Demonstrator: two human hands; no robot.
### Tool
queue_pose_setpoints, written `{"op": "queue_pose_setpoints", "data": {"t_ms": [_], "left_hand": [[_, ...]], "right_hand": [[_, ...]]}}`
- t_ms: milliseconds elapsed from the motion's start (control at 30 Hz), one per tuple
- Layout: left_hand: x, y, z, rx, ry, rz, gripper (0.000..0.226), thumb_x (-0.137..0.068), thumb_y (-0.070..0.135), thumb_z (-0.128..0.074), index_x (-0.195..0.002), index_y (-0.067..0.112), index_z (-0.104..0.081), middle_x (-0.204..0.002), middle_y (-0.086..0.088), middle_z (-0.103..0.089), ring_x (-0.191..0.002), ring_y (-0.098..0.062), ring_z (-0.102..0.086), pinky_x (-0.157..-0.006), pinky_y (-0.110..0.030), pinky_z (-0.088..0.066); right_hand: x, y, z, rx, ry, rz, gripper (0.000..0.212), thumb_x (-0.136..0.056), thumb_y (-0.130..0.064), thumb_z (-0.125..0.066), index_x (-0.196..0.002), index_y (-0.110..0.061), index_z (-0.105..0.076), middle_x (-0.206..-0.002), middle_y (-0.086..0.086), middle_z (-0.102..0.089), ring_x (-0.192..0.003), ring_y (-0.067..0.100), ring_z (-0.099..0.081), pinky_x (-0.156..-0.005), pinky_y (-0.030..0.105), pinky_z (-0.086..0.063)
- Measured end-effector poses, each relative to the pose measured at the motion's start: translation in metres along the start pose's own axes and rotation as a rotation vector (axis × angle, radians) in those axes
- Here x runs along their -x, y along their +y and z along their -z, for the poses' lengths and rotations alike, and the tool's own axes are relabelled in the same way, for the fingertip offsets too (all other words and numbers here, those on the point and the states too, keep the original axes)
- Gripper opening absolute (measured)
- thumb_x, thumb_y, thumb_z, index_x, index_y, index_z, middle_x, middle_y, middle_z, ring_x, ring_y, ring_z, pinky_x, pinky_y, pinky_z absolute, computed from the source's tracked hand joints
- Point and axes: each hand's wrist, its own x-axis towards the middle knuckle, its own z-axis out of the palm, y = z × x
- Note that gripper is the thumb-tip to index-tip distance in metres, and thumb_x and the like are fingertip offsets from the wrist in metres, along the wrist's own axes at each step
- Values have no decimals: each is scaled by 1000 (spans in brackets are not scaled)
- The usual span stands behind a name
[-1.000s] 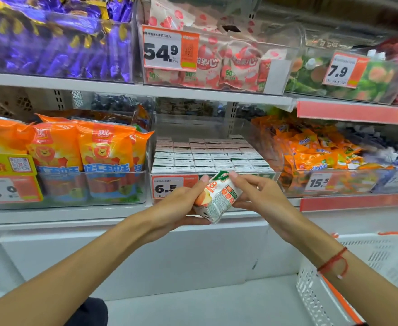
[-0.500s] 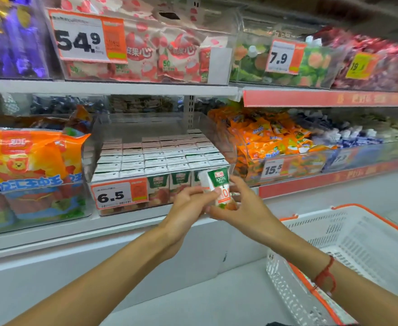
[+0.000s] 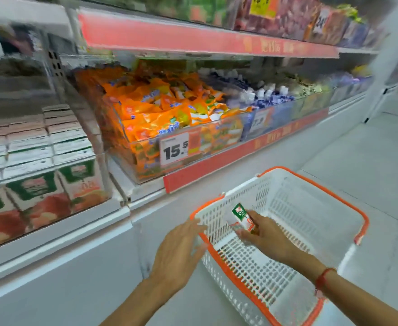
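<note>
- The small white juice carton with the green top and red print is in your right hand. Your fingers and thumb are curled round its lower half, so only the top half sticks out.
- The carton is tilted, green end pointing up and to the left. It sits inside the outline of the white plastic lattice basket with the orange rim, close to the basket's near left corner. I can't tell if it's touching the basket bottom or just above it.
- There's a red string bracelet on your right wrist.
- Your left hand holds nothing. The fingers are straight and a bit spread, right at the orange rim on the basket's left edge. It's blurry there, so no idea if you're actually touching the rim.
- Your two hands are apart, with the basket's left rim running between them.
- The basket sits on the pale grey floor, just in front of the white shelf base.
- On the shelf to the left there are rows of matching green-topped juice cartons behind a clear front.
- To the right of those is a clear bin heaped with shiny orange snack packets, with a white price tag reading 15.5 on its front.
- Further right are blue and white capped pouches, with a red shelf-edge strip below them.
</note>
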Motion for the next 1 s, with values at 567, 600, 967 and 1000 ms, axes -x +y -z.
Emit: {"op": "queue_pose_setpoints", "data": {"t_ms": [567, 600, 967, 1000], "left_hand": [[-4, -51, -61, -134, -125, -214, 61, -100, 32, -49, -151, 41, -19, -161, 12, -9, -149, -6, -5, -117, -22, -7], [-3, -53, -63, -127, -106, -213, 61, -101, 32, -46, -151, 43, -14, -162, 14, -3, -149, -5, 2, -116, -20, -4], [-2, -38, -36, -131, -137, -173, 62, -101, 28, -45, -150, 45, -13, -161, 16, -10, -147, -5, -12, -113, -16, -7], [0, -32, -24, -120, -139, -165, 59, -101, 30, -44, -150, 45, -15, -160, 19, -14, -145, -3, -16, -114, -17, -14]], "right_hand": [[-55, 169, -142, 451, -357, -247, 54, -89, -30, -64, -138, -23, -44, -127, 1, -60, -108, 18, -59, -80, 23, -48], [-54, 171, -143, 453, -342, -250, 55, -88, -29, -64, -138, -24, -44, -126, 0, -60, -106, 18, -60, -80, 24, -51], [-54, 84, -70, 437, -424, -136, 36, -97, -31, -55, -133, -25, -53, -127, -5, -62, -101, 10, -61, -87, 24, -47], [-49, 64, -56, 427, -409, -96, 31, -97, -29, -55, -127, -25, -58, -121, -6, -66, -97, 11, -63, -87, 25, -48]]}}
